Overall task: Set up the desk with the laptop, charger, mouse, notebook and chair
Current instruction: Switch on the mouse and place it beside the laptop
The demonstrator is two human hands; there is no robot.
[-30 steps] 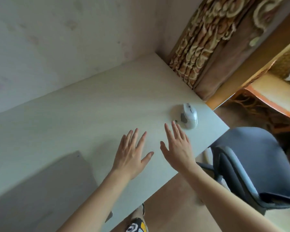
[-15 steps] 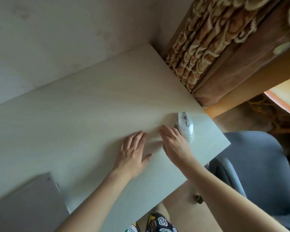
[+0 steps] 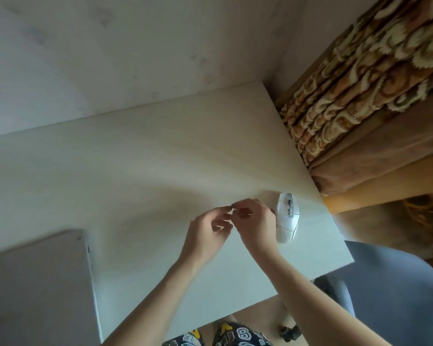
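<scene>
A white mouse [image 3: 286, 218] lies on the pale desk [image 3: 148, 158] near its right edge. Just left of the mouse, my left hand [image 3: 206, 232] and my right hand [image 3: 254, 221] are raised a little above the desktop with fingers curled, their fingertips meeting. I see nothing held between them. The back of my right hand hides the mouse's left side. A closed grey laptop [image 3: 35, 283] lies at the desk's near left. The blue-grey chair [image 3: 398, 295] stands at the desk's right front corner.
A patterned brown curtain [image 3: 360, 83] hangs right of the desk, close to its far corner. A pale wall [image 3: 135, 46] backs the desk. A chair caster [image 3: 289, 330] sits on the floor under the front edge. My patterned shorts [image 3: 235, 335] show below.
Both hands have lifted off the desktop, curled their fingers and come together beside the mouse. The view has shifted, so the mouse sits lower and further right.
</scene>
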